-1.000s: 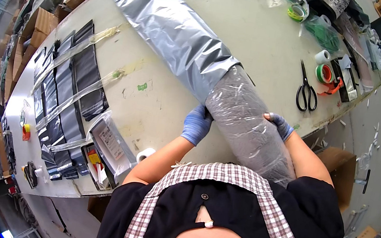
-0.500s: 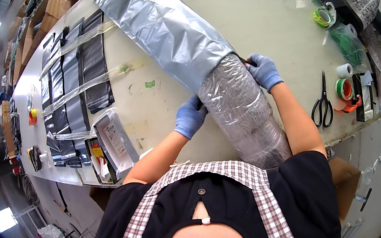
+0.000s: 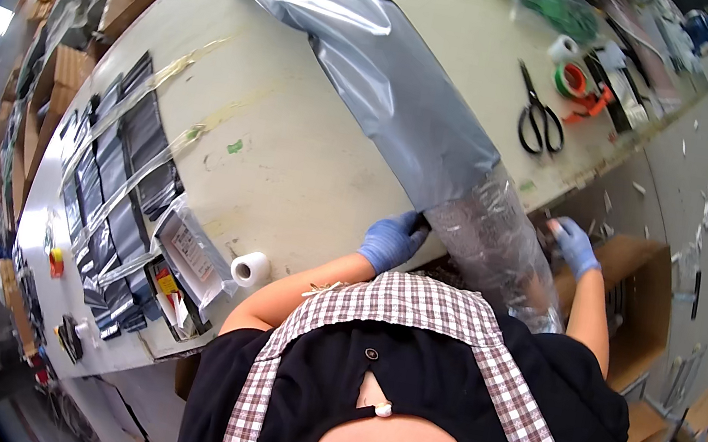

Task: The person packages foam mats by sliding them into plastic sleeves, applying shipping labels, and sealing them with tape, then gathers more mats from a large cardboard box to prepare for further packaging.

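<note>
Head view: the left hand [image 3: 393, 242] grips the silver bag [image 3: 403, 98] left of the wrapped roll [image 3: 504, 248]; the right hand [image 3: 575, 246], right of that roll, grasp unclear.

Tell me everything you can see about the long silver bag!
The long silver bag looks like shiny, smooth plastic, grey with bright streaks of light. It lies slanting across the pale table, its far end creased and folded at the left. Its near end fits around a clear-wrapped roll, which sticks out towards the person. The left hand is at its near left corner; whether it grips is hard to tell.
</note>
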A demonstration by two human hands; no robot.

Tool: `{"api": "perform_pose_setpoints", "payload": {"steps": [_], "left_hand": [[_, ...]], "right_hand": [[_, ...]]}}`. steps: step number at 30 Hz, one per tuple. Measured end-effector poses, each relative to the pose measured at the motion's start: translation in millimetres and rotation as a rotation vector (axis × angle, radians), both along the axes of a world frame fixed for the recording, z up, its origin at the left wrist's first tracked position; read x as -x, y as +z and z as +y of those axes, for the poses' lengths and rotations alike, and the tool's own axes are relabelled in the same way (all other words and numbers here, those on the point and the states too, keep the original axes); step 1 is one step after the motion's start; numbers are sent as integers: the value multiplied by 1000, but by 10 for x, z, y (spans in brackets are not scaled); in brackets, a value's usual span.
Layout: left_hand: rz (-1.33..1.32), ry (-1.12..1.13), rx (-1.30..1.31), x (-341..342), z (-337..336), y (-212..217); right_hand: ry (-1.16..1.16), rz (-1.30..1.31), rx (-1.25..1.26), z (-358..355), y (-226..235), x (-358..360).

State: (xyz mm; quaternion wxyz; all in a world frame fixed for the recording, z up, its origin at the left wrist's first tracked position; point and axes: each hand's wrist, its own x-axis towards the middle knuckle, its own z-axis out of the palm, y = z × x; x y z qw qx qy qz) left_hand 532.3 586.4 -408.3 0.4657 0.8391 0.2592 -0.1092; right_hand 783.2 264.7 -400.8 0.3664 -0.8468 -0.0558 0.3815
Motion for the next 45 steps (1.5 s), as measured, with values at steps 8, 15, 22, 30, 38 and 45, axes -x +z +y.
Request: {"api": "perform_pose_setpoints", "payload": {"steps": [8,15,22,30,38,45], "left_hand": [[28,-99,-163,-60,-208,-193],[157,-156,28,31,-91,13],[128,-422,-113,445,125,426],[-199,514,543,865,239,147],[-352,815,528,-107,3,-131],[-219,1059,516,-199,-149,-460]], "right_hand": [[-919,874,-511,-1445,-445,2099],[-434,421,-612,-1352,255,2126],[35,125,-768,758,482,1876],[348,-873,-135,575,871,53],[277,-1311,360,182,680,-3108],[1078,-1185,520,512,343,-3808]]}}
